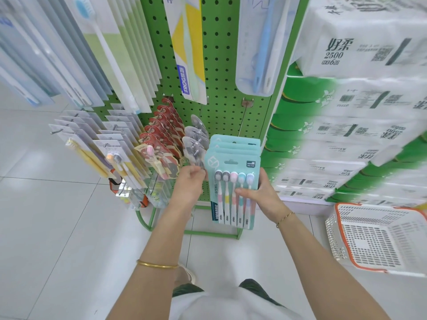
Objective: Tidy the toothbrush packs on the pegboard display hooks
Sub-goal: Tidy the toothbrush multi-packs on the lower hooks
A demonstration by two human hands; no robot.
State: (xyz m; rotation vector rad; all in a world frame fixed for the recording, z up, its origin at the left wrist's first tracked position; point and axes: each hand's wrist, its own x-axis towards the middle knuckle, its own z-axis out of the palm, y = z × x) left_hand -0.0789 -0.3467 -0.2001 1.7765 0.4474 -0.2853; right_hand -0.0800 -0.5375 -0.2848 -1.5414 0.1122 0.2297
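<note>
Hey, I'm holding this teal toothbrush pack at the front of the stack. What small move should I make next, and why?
Probably slide the front teal pack back toward the pegboard until it sits flush. Your right hand grips its right side and your left hand is at its left edge. The packs behind look stepped rather than lined up.

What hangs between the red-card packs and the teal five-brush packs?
Head view: one hook of clear plastic packs hangs between the red-card packs and the teal five-brush packs.
</note>
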